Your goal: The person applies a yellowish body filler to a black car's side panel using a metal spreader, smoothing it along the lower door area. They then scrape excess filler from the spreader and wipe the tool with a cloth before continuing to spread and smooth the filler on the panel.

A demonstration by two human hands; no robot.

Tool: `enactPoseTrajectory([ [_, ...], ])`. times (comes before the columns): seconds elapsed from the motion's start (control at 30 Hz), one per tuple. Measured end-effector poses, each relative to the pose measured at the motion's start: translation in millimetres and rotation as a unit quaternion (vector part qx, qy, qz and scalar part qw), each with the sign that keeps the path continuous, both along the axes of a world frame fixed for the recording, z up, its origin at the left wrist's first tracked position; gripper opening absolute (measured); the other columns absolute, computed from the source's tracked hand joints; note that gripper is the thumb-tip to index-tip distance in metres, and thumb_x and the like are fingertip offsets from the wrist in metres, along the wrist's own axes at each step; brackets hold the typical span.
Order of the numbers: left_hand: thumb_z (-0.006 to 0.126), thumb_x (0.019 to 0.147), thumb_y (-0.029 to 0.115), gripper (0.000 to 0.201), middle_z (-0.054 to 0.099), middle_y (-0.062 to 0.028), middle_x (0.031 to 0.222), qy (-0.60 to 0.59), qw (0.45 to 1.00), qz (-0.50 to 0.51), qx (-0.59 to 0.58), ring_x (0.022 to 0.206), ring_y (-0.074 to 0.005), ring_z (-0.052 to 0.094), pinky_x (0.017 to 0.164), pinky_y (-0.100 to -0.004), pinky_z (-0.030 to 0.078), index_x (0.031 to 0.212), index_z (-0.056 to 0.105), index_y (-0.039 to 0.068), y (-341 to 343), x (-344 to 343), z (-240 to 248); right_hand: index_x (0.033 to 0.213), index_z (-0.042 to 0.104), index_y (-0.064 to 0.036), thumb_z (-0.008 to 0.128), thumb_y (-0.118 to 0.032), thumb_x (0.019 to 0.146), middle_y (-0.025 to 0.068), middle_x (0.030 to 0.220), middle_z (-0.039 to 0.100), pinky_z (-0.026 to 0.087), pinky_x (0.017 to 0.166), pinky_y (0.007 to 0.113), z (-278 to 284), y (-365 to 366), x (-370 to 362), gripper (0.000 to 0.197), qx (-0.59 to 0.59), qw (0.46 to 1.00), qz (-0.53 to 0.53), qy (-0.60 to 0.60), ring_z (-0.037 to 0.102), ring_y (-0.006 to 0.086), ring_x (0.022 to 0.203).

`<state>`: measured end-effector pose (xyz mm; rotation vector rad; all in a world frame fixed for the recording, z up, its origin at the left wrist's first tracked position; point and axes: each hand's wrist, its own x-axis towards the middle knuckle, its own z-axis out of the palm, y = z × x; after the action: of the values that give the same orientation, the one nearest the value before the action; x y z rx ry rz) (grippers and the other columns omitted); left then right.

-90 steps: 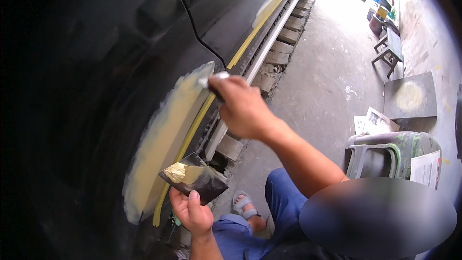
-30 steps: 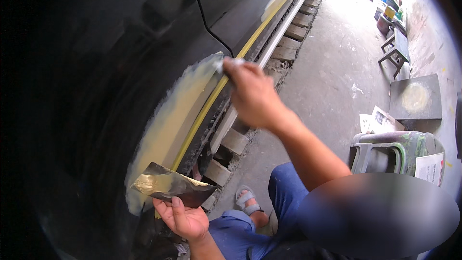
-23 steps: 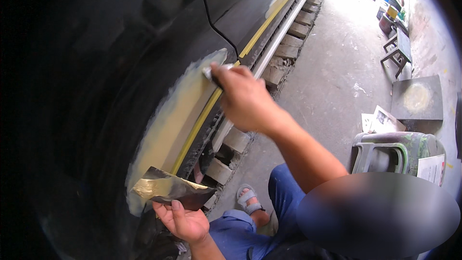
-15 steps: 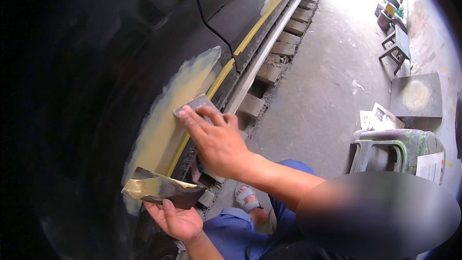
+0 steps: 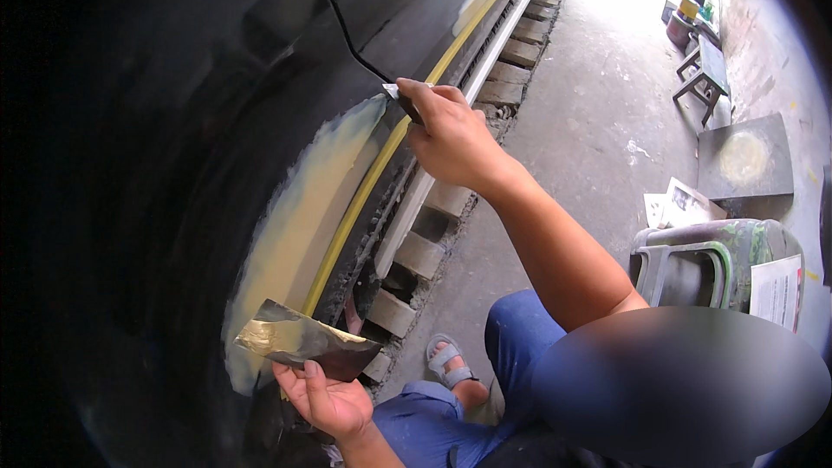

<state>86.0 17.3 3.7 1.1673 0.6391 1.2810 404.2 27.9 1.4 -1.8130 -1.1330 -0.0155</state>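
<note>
While left hand (image 5: 329, 403) grips putty-loaded plate (image 5: 322, 349) at 7 o'clock, right hand (image 5: 455, 139) pinches spreader (image 5: 405, 103) at 12, near top of filler patch (image 5: 299, 217) (9 o'clock). Likely smoothing step; next stroke calls for light, even pressure.

Two hands (image 5: 455, 137) (image 5: 334, 403), one board (image 5: 334, 353), one spreader (image 5: 404, 104), two filler patches (image 5: 290, 225) (image 5: 478, 4)

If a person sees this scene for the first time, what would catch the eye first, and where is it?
Probably the long pale-yellow patch on the black car body, left of centre, with yellow tape running along its right side. Next, at the lower left, the left hand holds a dark plate with glossy yellow paste on its left end. Near the patch's upper end, the right hand grips a small flat tool.
</note>
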Motion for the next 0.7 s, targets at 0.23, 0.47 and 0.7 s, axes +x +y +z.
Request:
enactPoseTrajectory([
  [0.23, 0.051, 0.093, 0.008, 0.053, 0.049, -0.0163, 0.138, -0.001, 1.000, -0.018, -0.001, 0.125, -0.0285, 0.050, 0.108, -0.0431, 0.038, 0.143, 0.035, -0.001, 6, 1, -1, 0.139, 0.043, -0.0079, 0.052, -0.003, 0.081, 0.0149, 0.127, 0.059, 0.041, 0.093, 0.055, 7, 8, -34, 0.059, -0.015, 0.998, 0.046, -0.040, 0.046, 0.0345, 0.127],
  [0.47, 0.051, 0.092, 0.008, 0.054, 0.049, -0.0169, 0.138, 0.010, 1.000, -0.012, 0.007, 0.126, -0.0288, 0.050, 0.108, -0.0436, 0.038, 0.143, 0.035, -0.002, 6, -1, -3, 0.138, 0.046, -0.0075, 0.052, -0.003, 0.083, 0.0220, 0.130, 0.056, 0.040, 0.106, 0.046, 5, -2, -3, 0.055, -0.001, 0.998, 0.034, 0.058, 0.045, 0.0390, 0.129],
  [0.7, 0.050, 0.092, 0.006, 0.054, 0.048, -0.0175, 0.139, 0.011, 1.000, -0.024, 0.011, 0.126, -0.0293, 0.049, 0.109, -0.0442, 0.038, 0.143, 0.035, -0.002, 6, 1, -4, 0.137, 0.046, -0.0067, 0.054, -0.004, 0.081, 0.0152, 0.128, 0.057, 0.041, 0.094, 0.052, -10, 9, -50, 0.057, 0.024, 0.999, 0.027, -0.020, 0.047, 0.0363, 0.125],
])
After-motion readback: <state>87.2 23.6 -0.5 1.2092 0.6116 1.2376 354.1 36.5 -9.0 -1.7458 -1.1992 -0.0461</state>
